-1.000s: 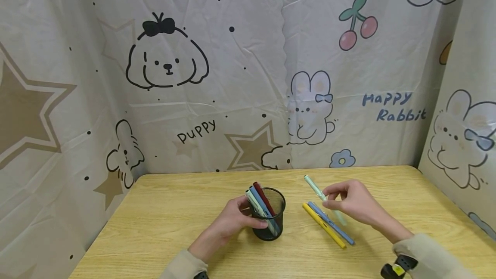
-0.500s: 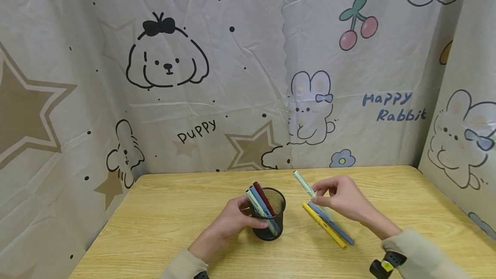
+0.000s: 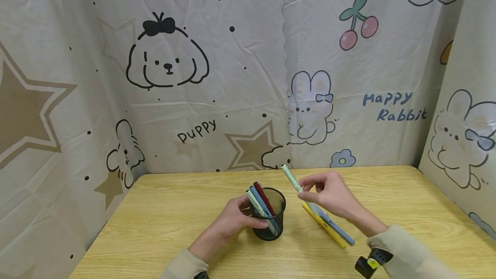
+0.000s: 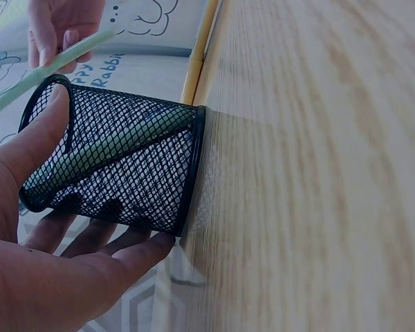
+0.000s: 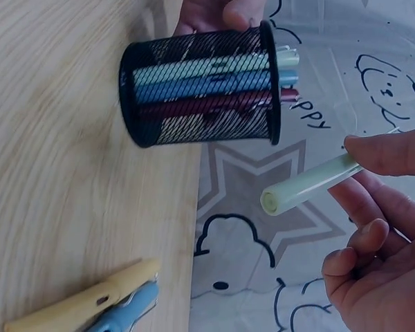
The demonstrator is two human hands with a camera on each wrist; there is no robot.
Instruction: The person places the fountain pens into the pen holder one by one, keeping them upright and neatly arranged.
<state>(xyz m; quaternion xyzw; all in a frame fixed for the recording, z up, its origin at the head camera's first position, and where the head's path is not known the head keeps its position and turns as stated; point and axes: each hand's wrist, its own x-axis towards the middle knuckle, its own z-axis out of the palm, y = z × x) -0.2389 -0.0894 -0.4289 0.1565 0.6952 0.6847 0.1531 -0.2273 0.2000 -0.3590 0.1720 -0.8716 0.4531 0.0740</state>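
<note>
- Left grip [image 3: 232, 223] is wrapped round the mesh cup [image 3: 271, 221], fingers curled on its wall; I see the cup upright on the worktop [image 3: 162, 214], holding a red pen [image 3: 261, 195], a blue one and a pale one
- Right grip [image 3: 329, 195] pinches a green pen [image 3: 291, 178] between thumb and fingertips, clear of the worktop, tilted, its far end up and toward the cup; it is near the cup's rim, not inside
- Yellow pen [image 3: 329, 232] and blue pen [image 3: 341, 232] lie side by side, touching, on the worktop under my right hand

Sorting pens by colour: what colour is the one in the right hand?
Pale mint green pen, pinched by the right hand; clearest in the right wrist view.
</note>
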